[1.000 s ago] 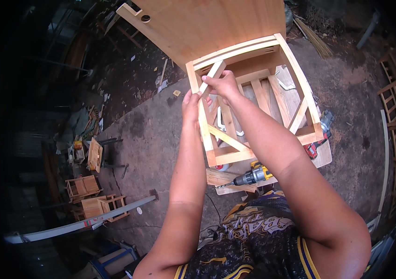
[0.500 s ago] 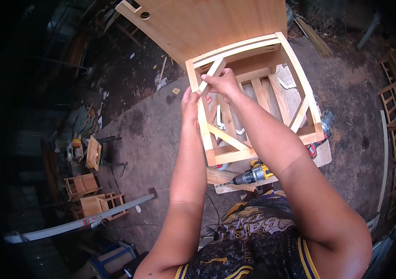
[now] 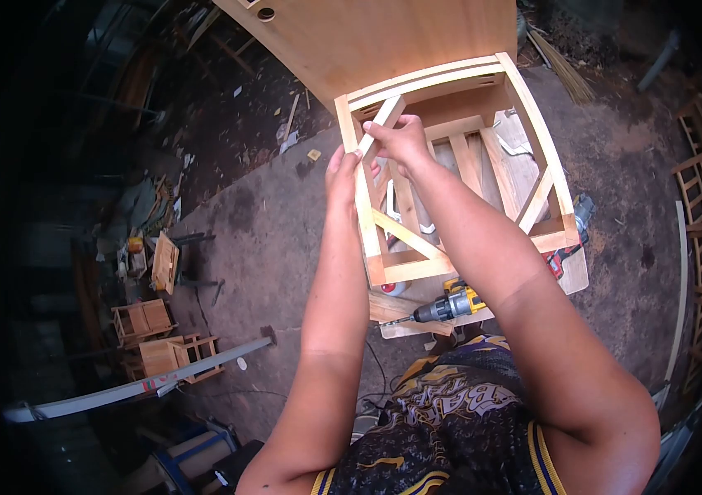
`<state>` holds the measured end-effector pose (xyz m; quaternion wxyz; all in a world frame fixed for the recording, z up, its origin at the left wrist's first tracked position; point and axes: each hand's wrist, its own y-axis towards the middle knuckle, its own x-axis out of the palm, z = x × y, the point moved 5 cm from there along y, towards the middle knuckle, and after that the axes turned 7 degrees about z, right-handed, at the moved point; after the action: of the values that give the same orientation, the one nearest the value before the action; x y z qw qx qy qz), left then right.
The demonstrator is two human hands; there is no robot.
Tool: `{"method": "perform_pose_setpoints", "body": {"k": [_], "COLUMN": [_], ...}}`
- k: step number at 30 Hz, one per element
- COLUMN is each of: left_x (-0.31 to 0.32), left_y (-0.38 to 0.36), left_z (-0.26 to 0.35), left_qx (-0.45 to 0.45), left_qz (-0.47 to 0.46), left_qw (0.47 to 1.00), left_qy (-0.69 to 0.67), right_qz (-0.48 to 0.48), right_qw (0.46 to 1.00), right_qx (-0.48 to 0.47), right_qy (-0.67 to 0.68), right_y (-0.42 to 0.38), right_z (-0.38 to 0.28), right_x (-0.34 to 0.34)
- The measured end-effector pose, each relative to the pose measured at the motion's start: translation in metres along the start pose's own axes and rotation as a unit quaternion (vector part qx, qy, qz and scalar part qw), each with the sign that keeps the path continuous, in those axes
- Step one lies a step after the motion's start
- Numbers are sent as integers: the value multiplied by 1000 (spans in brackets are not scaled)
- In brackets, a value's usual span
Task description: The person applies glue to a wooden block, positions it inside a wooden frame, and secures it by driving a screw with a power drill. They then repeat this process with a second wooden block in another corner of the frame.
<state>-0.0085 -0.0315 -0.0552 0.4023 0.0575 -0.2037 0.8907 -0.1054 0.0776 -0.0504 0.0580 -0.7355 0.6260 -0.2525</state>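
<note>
A wooden chair frame (image 3: 557, 177) with a large panel (image 3: 400, 41) rising at its far side stands before me. My right hand (image 3: 400, 142) pinches a short wood block (image 3: 384, 124), which slants across the frame's far left corner. Against the left rail and the block's near end, my left hand (image 3: 343, 175) has its fingers wrapped round. Diagonal braces cross both near corners, the left brace (image 3: 409, 233) and the right brace (image 3: 536, 200). Some of the fingers are hidden behind the wood.
A yellow drill (image 3: 450, 305) lies at the near edge of the board under the frame. Beside the frame's right side is a red tool (image 3: 555, 262). Small wooden chairs (image 3: 143, 322) and a metal bar (image 3: 145, 386) are at left; a broom (image 3: 561, 66) lies at upper right.
The frame and panel appear slightly further right and up in view. Both hands have shifted with them, and the block remains in my right hand at the same corner.
</note>
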Motion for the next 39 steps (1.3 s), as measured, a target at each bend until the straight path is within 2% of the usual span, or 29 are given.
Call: {"method": "perform_pose_setpoints", "body": {"k": [11, 17, 23, 25, 26, 27, 28, 29, 32, 33, 35, 36, 39], "left_x": [2, 1, 4, 2, 0, 10, 25, 32, 46, 48, 48, 50, 54], "left_y": [-1, 2, 2, 0, -1, -15, -29, -31, -20, -18, -14, -18, -23], "left_z": [-3, -6, -3, 10, 13, 37, 50, 53, 46, 47, 43, 44, 45], "left_qx": [11, -34, -9, 127, 127, 285, 422, 423, 330, 334, 286, 296, 278], "left_qz": [5, 6, -6, 62, 61, 56, 47, 46, 60, 59, 39, 50, 69], "left_qw": [1000, 999, 1000, 981, 981, 896, 746, 745, 703, 701, 729, 713, 715], "left_qy": [20, -13, 20, 131, 133, 335, 513, 514, 627, 628, 620, 634, 638], "right_qz": [2, 4, -8, -17, -16, -18, -19, -19, -41, -43, -43, -47, -60], "right_qw": [1000, 1000, 1000, 1000, 1000, 1000, 1000, 1000, 999, 998, 997, 998, 997], "right_qx": [7, -12, 1, 1, 1, 3, 6, 6, -5, 7, 18, 18, 41], "right_qy": [8, 19, -3, 7, 8, 10, 11, 13, 21, 36, 55, 33, 20], "right_y": [-2, 3, 1, -1, -1, -2, 0, 1, 4, 2, -1, -1, 1], "right_z": [-1, 2, -2, -4, -5, -6, -5, -5, -4, -6, -12, -12, -10], "right_x": [0, -1, -2, -2, -1, -1, -1, -2, -1, -1, -4, -4, -5]}}
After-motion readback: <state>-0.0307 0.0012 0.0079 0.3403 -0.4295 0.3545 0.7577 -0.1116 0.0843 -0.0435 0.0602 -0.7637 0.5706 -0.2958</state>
